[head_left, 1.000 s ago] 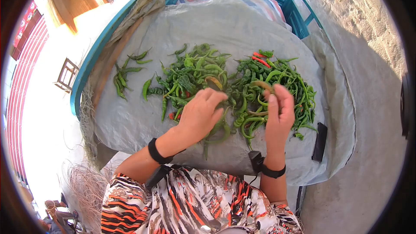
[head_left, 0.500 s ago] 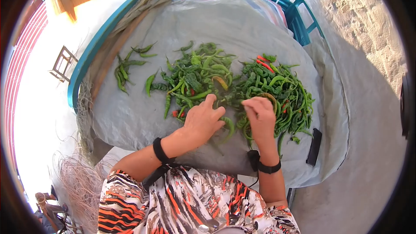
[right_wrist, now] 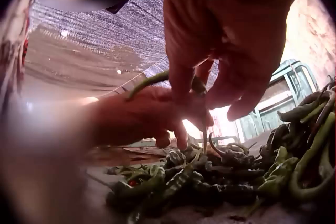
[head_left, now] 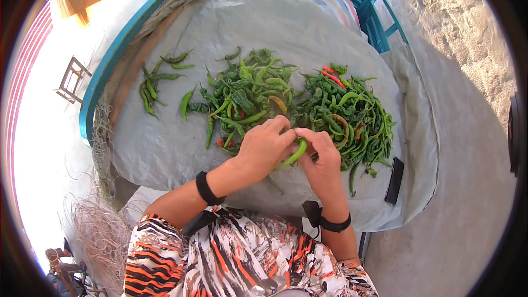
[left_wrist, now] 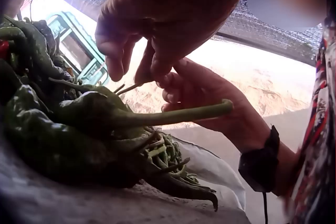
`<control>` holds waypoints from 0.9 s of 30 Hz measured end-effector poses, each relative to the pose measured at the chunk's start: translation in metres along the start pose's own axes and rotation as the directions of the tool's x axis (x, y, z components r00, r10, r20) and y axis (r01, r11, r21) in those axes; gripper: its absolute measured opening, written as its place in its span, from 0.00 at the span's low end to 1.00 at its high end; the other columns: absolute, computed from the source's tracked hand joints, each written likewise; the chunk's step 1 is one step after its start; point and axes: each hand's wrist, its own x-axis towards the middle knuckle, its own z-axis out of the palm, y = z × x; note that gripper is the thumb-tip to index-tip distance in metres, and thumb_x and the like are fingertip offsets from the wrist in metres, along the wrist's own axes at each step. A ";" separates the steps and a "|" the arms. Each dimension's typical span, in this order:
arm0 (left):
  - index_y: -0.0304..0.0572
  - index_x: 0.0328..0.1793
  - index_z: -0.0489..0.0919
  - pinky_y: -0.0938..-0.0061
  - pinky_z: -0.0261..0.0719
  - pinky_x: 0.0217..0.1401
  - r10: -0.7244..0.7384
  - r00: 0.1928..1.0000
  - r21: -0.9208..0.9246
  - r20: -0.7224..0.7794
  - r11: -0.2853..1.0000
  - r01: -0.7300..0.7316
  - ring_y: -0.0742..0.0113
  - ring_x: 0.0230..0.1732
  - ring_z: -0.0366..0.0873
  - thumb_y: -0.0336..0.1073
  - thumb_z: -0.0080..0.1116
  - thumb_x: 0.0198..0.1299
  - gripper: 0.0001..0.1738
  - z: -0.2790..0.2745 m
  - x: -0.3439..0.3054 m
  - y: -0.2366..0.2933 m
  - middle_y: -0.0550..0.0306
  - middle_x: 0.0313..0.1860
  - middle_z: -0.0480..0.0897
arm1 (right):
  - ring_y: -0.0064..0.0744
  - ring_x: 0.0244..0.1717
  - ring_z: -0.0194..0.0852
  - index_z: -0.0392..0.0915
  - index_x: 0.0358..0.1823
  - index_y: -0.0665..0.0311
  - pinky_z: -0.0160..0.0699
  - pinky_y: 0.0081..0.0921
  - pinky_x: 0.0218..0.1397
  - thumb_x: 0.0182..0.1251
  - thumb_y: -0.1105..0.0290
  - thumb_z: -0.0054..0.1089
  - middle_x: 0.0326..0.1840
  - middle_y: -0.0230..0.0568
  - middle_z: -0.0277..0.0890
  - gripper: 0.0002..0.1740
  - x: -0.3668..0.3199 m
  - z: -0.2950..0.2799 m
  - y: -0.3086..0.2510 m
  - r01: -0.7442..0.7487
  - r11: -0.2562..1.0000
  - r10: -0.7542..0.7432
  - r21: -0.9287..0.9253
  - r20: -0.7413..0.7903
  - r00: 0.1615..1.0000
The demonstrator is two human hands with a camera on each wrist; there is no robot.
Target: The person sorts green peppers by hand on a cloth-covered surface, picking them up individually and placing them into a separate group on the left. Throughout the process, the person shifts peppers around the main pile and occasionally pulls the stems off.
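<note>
A curved green chili pepper [head_left: 296, 153] is between the two hands, over the sheet's near middle. My right hand [head_left: 322, 160] pinches it between thumb and fingers. Fingertips of my left hand [head_left: 263, 147] meet the right hand's at the pepper's upper end. From the left wrist, the left thumb and finger pinch beside a thin stem [left_wrist: 128, 88]. Just beyond the left hand lies a loose pile of green chili peppers [head_left: 247, 91], with a yellowish-brown pepper [head_left: 278, 102] in it. The right pile [head_left: 357, 113] holds darker peppers, some red ones and a curled brownish one [head_left: 342, 129].
A few peppers [head_left: 151, 89] lie apart at the left of the grey sheet [head_left: 159, 148]. A black phone [head_left: 394, 181] rests at the right. Teal metal rails [head_left: 113, 80] border the left side and the back. A small stool frame [head_left: 71, 80] stands on the floor.
My right hand has left the brownish pepper on the right pile and moved left to the left hand. Both hands now meet at a green chili pepper.
</note>
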 end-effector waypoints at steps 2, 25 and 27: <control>0.41 0.49 0.80 0.61 0.81 0.44 0.008 1.000 -0.040 -0.016 0.999 -0.009 0.52 0.48 0.80 0.32 0.69 0.54 0.16 0.004 0.001 0.000 0.52 0.48 0.78 | 0.28 0.37 0.78 0.81 0.53 0.60 0.77 0.23 0.40 0.59 0.81 0.67 0.45 0.39 0.79 0.20 -0.003 0.001 0.012 0.007 0.999 -0.011 -0.044 -0.106 0.994; 0.51 0.60 0.76 0.58 0.81 0.41 -0.297 0.939 0.199 0.173 0.944 0.262 0.48 0.42 0.83 0.37 0.62 0.64 0.18 0.013 0.026 -0.002 0.52 0.42 0.80 | 0.46 0.55 0.76 0.81 0.55 0.60 0.77 0.36 0.57 0.60 0.80 0.61 0.57 0.42 0.80 0.20 0.001 -0.047 0.050 -0.067 0.998 0.068 0.013 -0.037 0.997; 0.52 0.60 0.77 0.60 0.79 0.41 -0.304 0.942 0.128 0.144 0.949 0.287 0.49 0.40 0.81 0.35 0.62 0.63 0.19 0.002 0.025 0.012 0.52 0.41 0.80 | 0.46 0.57 0.75 0.80 0.56 0.59 0.75 0.37 0.59 0.60 0.81 0.61 0.58 0.41 0.79 0.21 0.011 -0.041 0.041 0.019 1.000 -0.019 -0.001 -0.009 1.000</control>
